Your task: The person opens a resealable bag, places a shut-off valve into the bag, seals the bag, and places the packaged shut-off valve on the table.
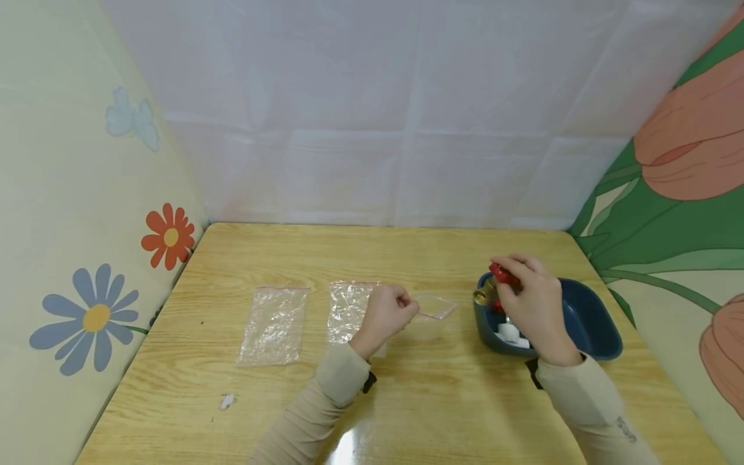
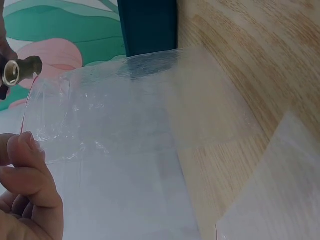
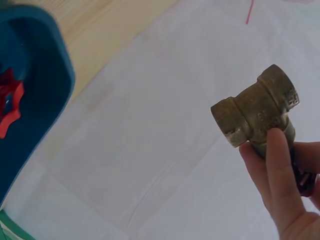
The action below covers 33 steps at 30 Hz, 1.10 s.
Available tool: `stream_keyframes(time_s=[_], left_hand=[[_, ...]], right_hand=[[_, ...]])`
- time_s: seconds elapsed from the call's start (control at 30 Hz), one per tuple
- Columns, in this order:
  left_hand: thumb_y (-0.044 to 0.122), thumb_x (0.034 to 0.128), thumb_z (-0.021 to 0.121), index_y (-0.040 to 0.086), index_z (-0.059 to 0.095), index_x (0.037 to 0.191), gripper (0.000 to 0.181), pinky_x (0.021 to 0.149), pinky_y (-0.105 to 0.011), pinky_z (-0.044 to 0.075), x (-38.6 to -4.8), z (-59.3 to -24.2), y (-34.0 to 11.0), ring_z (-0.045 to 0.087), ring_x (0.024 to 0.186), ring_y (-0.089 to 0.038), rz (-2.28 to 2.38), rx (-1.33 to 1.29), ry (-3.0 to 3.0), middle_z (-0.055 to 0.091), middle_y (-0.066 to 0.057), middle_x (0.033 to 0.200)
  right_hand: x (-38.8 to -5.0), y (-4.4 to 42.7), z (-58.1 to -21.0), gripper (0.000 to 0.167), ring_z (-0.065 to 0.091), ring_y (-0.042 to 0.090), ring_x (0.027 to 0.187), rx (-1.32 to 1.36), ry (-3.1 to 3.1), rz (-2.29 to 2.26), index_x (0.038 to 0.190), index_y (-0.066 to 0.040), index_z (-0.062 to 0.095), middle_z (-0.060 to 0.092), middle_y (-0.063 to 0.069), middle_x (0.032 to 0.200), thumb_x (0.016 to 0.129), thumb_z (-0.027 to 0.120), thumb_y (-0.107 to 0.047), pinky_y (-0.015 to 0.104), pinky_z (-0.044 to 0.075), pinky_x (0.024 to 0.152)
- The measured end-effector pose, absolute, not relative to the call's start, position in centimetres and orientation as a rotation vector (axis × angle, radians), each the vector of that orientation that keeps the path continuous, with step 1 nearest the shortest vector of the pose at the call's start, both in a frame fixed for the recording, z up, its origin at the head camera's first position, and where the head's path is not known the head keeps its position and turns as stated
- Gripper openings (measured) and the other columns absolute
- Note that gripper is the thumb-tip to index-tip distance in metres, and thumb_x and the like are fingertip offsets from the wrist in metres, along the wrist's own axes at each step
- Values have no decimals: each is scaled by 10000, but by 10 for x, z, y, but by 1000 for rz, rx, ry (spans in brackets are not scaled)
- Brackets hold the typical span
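Observation:
My right hand (image 1: 533,310) grips a brass valve (image 3: 255,107) by its red handwheel end (image 1: 503,274), above the left side of a dark blue bin (image 1: 589,323). The brass body points away from my fingers, seen clearly in the right wrist view. With thumb and fingertips, my left hand (image 1: 386,314) pinches the edge of a clear zip bag (image 2: 115,105) that has a red line along its mouth. In the head view that mouth is spread apart, facing the bin. Another red handwheel (image 3: 11,100) lies inside the bin, with white pieces (image 1: 509,333) near its front wall.
Two more clear zip bags lie flat on the wooden table (image 1: 442,413): one at the left (image 1: 273,326), the other (image 1: 349,313) partly behind my left hand. A white scuff (image 1: 228,401) marks the table. A white cloth (image 1: 372,129) hangs behind; painted panels flank both sides.

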<state>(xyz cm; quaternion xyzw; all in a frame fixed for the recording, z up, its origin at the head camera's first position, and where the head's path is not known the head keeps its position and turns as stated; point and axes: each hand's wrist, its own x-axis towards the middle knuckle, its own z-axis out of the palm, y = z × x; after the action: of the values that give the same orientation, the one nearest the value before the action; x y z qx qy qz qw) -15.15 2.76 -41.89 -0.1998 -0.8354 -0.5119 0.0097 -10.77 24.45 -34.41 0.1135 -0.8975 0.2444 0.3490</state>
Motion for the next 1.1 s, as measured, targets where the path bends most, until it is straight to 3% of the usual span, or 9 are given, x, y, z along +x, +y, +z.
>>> stream_keyframes(time_s=[0.37,1.1], left_hand=[[39,774,592,29,630,660,120,353,-189,410,-152,-419,28,463,378,-54,-1629,-617,-2605,543,25,509],[37,775,602,29,623,658,120,349,-189,402,-151,-416,27,442,373,-61,-1653,-617,-2601,536,23,507]], right_hand=[[-109,223,-341,262,605,268,684,324,-2355,688,971,34,675,602,200,972,722,637,107,378,498,522],[-108,194,-350,292,604,235,696,419,-2383,781,988,2,678,597,161,988,719,653,114,315,506,502]])
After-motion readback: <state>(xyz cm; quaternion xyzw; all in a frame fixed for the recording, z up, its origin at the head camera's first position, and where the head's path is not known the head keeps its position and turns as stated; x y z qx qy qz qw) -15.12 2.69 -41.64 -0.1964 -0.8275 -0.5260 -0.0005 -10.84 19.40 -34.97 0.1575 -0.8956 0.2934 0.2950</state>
